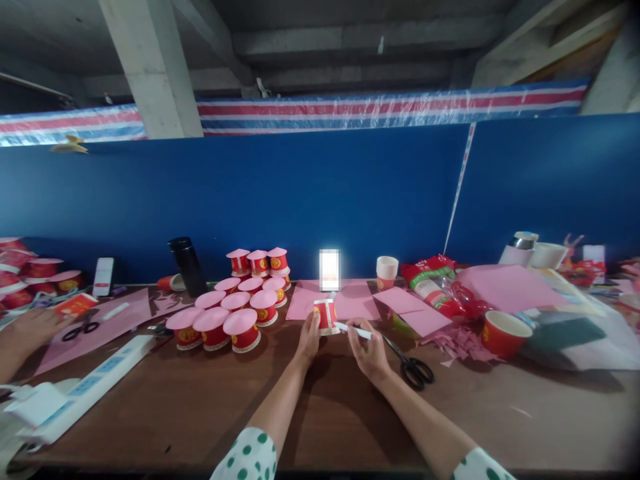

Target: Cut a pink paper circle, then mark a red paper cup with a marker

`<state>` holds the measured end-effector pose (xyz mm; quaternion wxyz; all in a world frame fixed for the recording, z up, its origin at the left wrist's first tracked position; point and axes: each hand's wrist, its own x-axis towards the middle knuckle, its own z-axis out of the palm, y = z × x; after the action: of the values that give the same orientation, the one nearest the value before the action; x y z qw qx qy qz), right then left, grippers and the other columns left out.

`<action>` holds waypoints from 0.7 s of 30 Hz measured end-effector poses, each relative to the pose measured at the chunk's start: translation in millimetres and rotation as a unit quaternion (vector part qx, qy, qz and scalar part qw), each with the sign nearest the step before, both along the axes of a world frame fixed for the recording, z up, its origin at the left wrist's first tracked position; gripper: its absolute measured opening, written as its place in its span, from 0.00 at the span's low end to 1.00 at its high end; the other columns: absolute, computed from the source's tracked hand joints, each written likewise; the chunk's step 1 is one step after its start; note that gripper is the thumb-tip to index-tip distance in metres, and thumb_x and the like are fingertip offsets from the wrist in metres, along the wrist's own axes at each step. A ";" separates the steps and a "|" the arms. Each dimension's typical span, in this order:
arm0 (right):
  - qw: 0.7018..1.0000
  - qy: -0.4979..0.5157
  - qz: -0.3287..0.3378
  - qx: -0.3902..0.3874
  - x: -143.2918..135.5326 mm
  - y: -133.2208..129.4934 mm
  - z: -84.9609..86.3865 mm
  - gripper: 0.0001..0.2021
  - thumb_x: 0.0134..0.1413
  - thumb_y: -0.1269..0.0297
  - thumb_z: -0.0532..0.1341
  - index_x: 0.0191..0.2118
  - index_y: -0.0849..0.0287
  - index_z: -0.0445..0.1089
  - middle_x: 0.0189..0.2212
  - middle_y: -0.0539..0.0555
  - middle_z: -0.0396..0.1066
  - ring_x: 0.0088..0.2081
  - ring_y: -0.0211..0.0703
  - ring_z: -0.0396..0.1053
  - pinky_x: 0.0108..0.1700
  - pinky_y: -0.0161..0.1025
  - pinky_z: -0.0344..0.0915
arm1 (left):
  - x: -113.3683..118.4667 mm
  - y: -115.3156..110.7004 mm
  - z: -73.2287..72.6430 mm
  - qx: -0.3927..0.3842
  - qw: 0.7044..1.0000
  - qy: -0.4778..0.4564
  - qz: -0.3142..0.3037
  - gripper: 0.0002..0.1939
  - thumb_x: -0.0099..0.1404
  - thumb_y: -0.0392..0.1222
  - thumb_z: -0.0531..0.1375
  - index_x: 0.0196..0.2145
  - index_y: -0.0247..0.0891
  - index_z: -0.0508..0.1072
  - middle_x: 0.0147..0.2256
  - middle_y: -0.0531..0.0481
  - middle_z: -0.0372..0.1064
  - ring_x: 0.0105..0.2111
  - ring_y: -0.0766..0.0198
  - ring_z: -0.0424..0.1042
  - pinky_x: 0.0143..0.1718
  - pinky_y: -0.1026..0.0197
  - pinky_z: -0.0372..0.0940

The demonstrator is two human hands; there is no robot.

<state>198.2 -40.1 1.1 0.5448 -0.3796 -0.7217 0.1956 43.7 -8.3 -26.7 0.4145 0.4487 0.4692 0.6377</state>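
Note:
My left hand (pixel 311 335) is closed around a red paper cup (pixel 327 316), which has white on its side and a pale rim at the bottom. Pinched in my right hand (pixel 369 350) is a white pen (pixel 354 330), its tip at or very near the cup's lower right side. Black-handled scissors (pixel 416 372) lie on the table just right of that hand. Behind the cup, a pink paper sheet (pixel 357 300) lies flat. To the left stand rows of red cups with pink cone tops (pixel 242 330).
A power strip (pixel 93 387) and black bottle (pixel 187 267) are at left, beside another person's hand (pixel 30 330) with a red cup. At right are pink scraps (pixel 467 343), a red cup (pixel 506 333), a red bag (pixel 433 283) and stacked white-and-red cups (pixel 387 272). A blue partition (pixel 300 200) closes the back.

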 end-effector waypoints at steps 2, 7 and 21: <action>1.000 0.001 0.004 -0.003 -1.3 -0.8 -0.8 0.09 0.57 0.62 0.51 0.31 0.60 0.64 0.25 0.50 0.65 0.24 0.36 0.61 0.27 0.31 0.58 | -0.5 0.9 -1.5 0.008 1.000 -0.002 -0.008 0.21 0.57 0.58 0.51 0.33 0.35 0.69 0.26 0.50 0.67 0.24 0.66 0.64 0.28 0.62 0.61; 1.000 0.010 0.015 -0.005 -2.2 -2.5 0.3 0.09 0.57 0.62 0.51 0.31 0.60 0.65 0.24 0.50 0.64 0.23 0.36 0.59 0.26 0.30 0.57 | -1.4 2.9 -4.1 0.005 1.000 0.000 -0.013 0.22 0.56 0.57 0.53 0.36 0.36 0.69 0.29 0.49 0.69 0.27 0.64 0.66 0.31 0.63 0.61; 1.000 0.000 -0.013 0.012 -0.1 1.7 -1.8 0.08 0.57 0.64 0.51 0.31 0.60 0.64 0.26 0.51 0.65 0.26 0.36 0.62 0.29 0.31 0.58 | 0.3 0.1 -0.6 0.001 1.000 0.011 0.005 0.25 0.55 0.59 0.53 0.37 0.34 0.70 0.28 0.48 0.68 0.26 0.64 0.66 0.29 0.62 0.62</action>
<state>198.1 -38.4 -0.7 0.5518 -0.3823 -0.7188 0.1805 44.0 -8.2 -27.2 0.4056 0.4536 0.4751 0.6356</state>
